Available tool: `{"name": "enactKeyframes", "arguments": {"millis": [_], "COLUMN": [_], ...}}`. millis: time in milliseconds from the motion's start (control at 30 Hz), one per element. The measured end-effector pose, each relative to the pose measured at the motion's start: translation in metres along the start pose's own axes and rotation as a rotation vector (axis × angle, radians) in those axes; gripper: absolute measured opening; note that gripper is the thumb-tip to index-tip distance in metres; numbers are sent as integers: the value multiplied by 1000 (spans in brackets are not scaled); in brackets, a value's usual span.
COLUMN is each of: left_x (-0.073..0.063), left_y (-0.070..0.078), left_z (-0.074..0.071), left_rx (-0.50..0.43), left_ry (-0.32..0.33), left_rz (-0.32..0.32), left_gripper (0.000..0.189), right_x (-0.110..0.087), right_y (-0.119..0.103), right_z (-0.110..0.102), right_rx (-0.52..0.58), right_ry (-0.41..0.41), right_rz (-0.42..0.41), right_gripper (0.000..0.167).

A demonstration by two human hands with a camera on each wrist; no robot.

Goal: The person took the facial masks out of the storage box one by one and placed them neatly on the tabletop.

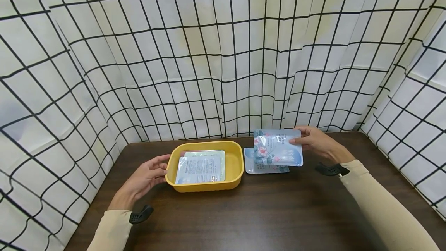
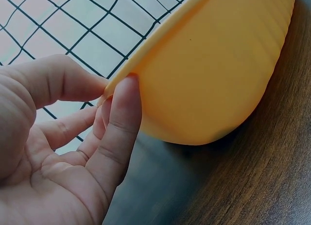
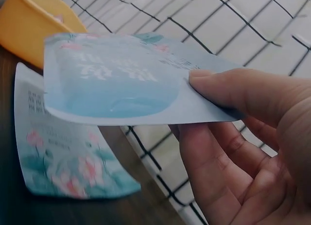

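My left hand pinches the left rim of a yellow plastic basin; the left wrist view shows thumb and fingertips meeting on that rim. Inside the basin lie overlapping flat packets, a silvery-white one over a greenish one. Between thumb and fingers, my right hand holds a light blue sachet with pink flowers by its right side. Beneath it in the head view, a similar blue flowered sachet lies on the table, partly hidden by the held one.
The dark brown wooden table extends in front of the basin and under both forearms. White cloth with a black grid hangs behind the table and along both sides.
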State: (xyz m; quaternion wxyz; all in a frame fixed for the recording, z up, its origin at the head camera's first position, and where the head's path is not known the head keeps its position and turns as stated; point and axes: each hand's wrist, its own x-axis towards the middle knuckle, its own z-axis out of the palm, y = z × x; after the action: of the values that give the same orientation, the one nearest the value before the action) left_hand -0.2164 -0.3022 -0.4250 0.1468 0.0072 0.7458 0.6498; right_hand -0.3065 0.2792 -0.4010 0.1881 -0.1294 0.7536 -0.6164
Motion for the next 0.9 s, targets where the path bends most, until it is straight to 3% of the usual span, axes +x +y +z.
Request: {"name": "enactKeyframes", "arguments": {"millis": [367, 700, 900], "left_x": [1, 0, 0], "left_y": [-1, 0, 0], "left_z": [1, 1, 0], "left_rx": [-12, -12, -14], "left_ry": [3, 8, 8], "left_rz": [4, -6, -4], "left_gripper": [66, 66, 66], "right_x": [-18, -29, -34], "right_y": [22, 44, 52], "right_z": [-28, -55, -69], "right_rx": [-83, -89, -82], "right_ry": [76, 68, 87], "right_rz": [21, 41, 69], "right_gripper": [53, 26, 28]}}
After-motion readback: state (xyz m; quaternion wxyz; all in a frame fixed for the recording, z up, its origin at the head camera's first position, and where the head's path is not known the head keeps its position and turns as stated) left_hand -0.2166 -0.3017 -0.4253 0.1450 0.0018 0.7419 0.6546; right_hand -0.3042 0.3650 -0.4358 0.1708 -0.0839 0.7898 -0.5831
